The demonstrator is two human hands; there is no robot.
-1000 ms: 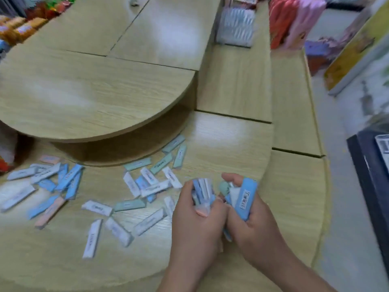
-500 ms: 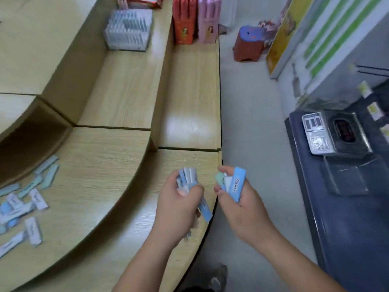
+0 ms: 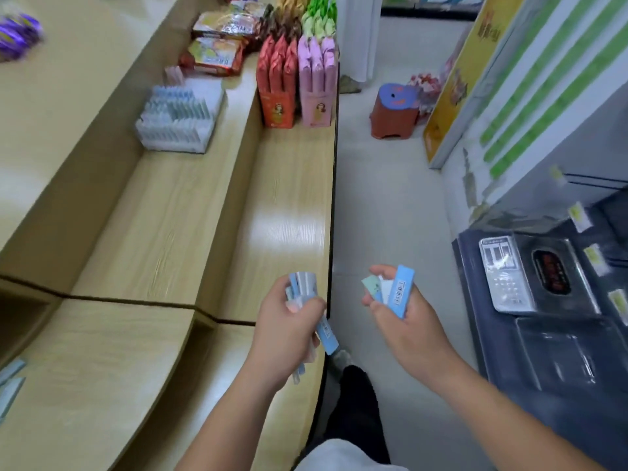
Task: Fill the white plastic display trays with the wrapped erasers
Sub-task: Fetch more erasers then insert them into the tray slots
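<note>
The stepped wooden counter [image 3: 285, 232] ends in a dark front edge that runs straight away from the person and curves inward at its near end, under the left hand [image 3: 285, 329]. Right of that edge a strip of pale floor [image 3: 384, 215] lies open, bounded on its far side by a dark cabinet [image 3: 482, 321] that carries a grey keypad device [image 3: 506, 273].

The left hand hangs over the counter's edge, fingers curled round a bunch of wrapped erasers [image 3: 302, 283]. Blue and white ends fan out above the thumb, and more stick out below the palm. The right hand [image 3: 407, 321] is over the floor, apart from the left. Its fingers and thumb clasp a second bunch [image 3: 402, 290], with a light blue eraser bearing a barcode label in front and white and pale green ones behind.

A few loose erasers [image 3: 10, 389] lie at the left border of the view on a near shelf.

Farther off, the white plastic display tray [image 3: 173, 146] sits on the middle step against the riser, well apart from both hands, with bare shelf between. Rows of upright blue and greenish erasers stand in it; its far right corner looks plain white, though blur hides detail. Beyond, an orange box [image 3: 277, 107] and a pink box [image 3: 317, 107] stand side by side on the lowest step, near its front edge. A red stool [image 3: 394, 113] stands on the floor past them.
</note>
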